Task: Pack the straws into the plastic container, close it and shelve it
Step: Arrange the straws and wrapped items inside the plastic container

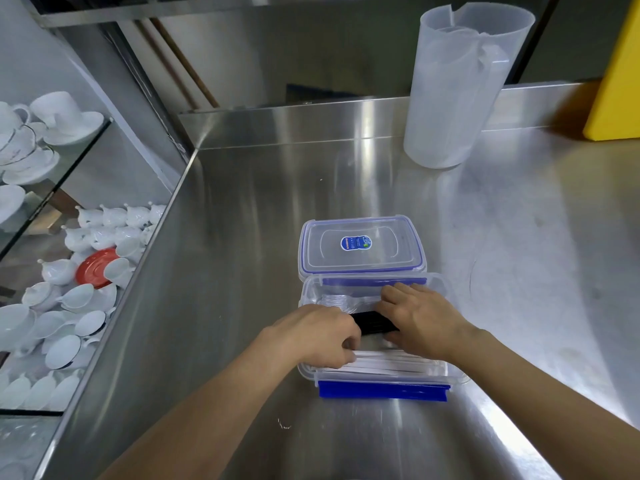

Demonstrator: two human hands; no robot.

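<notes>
A clear plastic container [440,374] with blue clasps lies open on the steel counter, its near clasp [382,389] hanging forward. Inside lie white paper-wrapped straws [388,363] along the near side, a bundle of black straws [375,323] in the middle and clear plastic cutlery [341,301] at the far side. My left hand [311,336] and my right hand [420,318] both reach into the container, fingers curled on either end of the black straws. The lid [360,245], clear with a blue seal and a sticker, lies flat just behind the container.
A tall translucent plastic jug [453,84] stands at the back right, with a yellow board [614,88] leaning behind it. Left of the counter edge [145,271], glass shelves hold white cups, saucers, small teapots and one red saucer [95,266].
</notes>
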